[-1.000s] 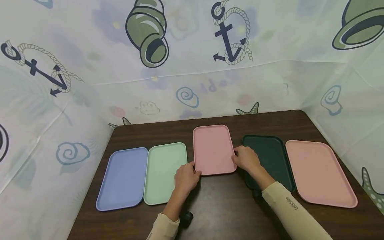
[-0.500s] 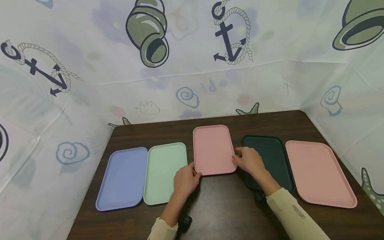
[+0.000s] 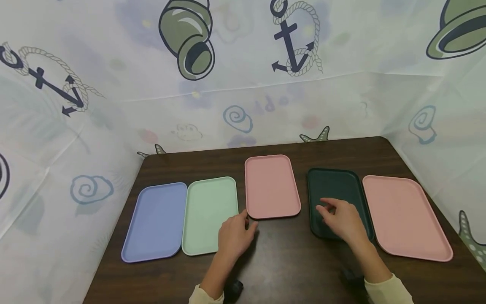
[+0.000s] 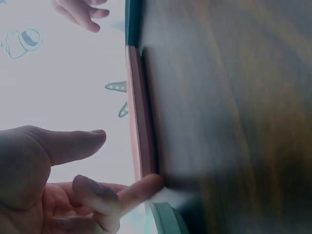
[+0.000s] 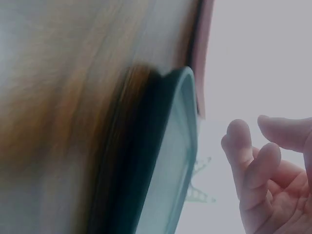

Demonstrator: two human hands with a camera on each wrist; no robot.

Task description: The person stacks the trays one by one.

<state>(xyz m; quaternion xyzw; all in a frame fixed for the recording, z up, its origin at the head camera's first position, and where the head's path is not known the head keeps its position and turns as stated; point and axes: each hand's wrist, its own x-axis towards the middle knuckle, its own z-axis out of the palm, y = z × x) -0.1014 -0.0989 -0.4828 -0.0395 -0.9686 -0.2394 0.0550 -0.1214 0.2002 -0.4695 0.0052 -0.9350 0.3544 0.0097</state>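
Dial: 12 o'clock is the far table edge in the head view; the middle pink tray is the hub unless noted.
Middle pink tray [image 3: 272, 186]: one, rectangular, with rounded corners; lies flat, set farther back than its neighbours, with table showing on both sides.
Left hand [image 3: 235, 236]: at 7 o'clock; thumb spread from the fingers, index finger straight, its tip at the tray's near corner and seemingly touching it; the other fingers bent, as the left wrist view shows.
Right hand [image 3: 343, 217]: at 4 o'clock, raised over the dark green tray; fingers loosely bent, thumb apart from them, well clear of the middle pink tray.
Light green tray [image 3: 209, 215]: at 8 o'clock, just beside the hub; partly covered by the left hand.
Blue tray [image 3: 154, 223]: between 8 and 9 o'clock, close against the light green tray.
Dark green tray [image 3: 334, 181]: between 3 and 4 o'clock, beneath the right hand.
Outer pink tray [image 3: 408, 218]: same bearing, farther out, close beside the dark green tray.
Table [image 3: 288, 257]: dark brown, wood-grained.
Sleeves [image 3: 387, 291]: pale yellow, at both wrists.
Printed cloth [image 3: 341, 97]: whitish, with anchors and shells, from 9 through 12 to 3 o'clock.
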